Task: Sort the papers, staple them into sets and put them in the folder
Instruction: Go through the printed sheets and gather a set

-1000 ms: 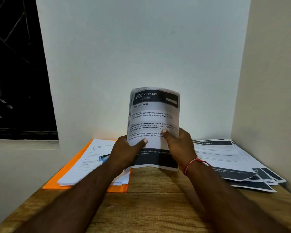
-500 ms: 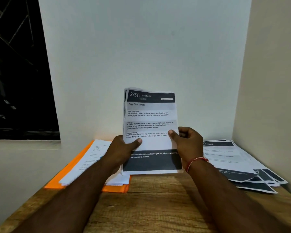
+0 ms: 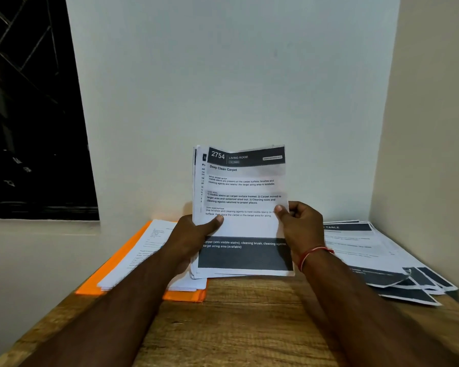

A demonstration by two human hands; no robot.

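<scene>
Bare forearms, no sleeves; red thread band (image 3: 312, 254) on right wrist.

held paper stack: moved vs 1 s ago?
Yes. The paper stack sank slightly toward the wooden table, judged against the orange folder.

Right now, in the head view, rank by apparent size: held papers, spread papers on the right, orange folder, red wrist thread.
1. Held papers and spread papers: alike; held ones are nearer the camera.
2. Orange folder, mostly covered.
3. Red wrist thread.
</scene>
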